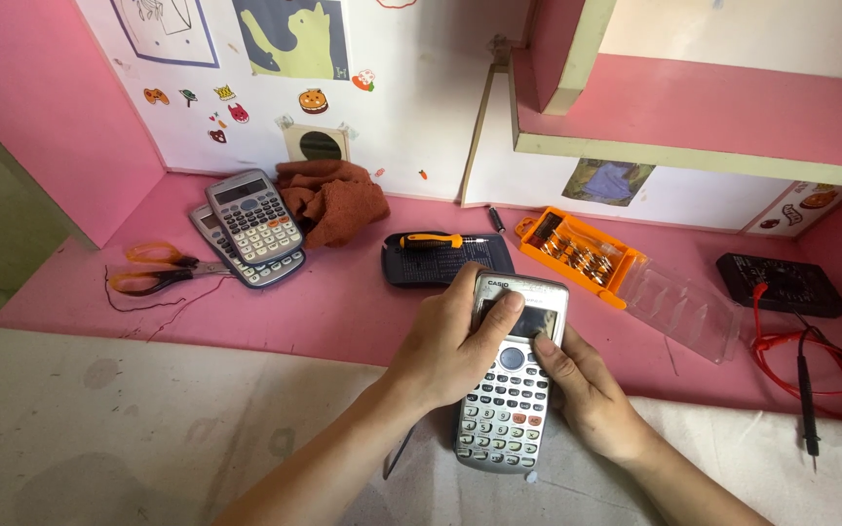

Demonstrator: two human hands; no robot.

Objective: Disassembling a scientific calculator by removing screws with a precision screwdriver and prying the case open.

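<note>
A silver scientific calculator (511, 375) is held flat on the pale cloth-covered front of the desk, just below the pink desktop (343, 302), and every other thing is placed here relative to it. It is grasped from its left edge by the left hand (445, 346), whose fingers are curled over the top and whose thumb is pressed onto the dark display. Its right edge is clasped by the right hand (587, 390), the fingers closed along the side with the thumb laid near the upper keys (the fingertips beneath cannot be seen). Directly beyond the calculator, a dark mat (445, 265) is seen, with an orange-handled screwdriver (436, 240) laid across it. Beyond and to the right, an orange case of screwdriver bits (577, 253) is found, its clear lid (679, 307) folded open. Far to the right, a black multimeter (782, 282) rests, and red and black probe leads (801, 360) trail from it toward the front. Beyond and to the left, a rust-brown cloth (338, 200) is bunched against the wall, and just left of it two more calculators (250, 229) are stacked, one overlapping the other. Farther left still, orange-handled scissors (153, 268) are laid, with thin dark wire (143, 302) looped beside them. The white back wall (411, 88) is dotted with small stickers.
</note>
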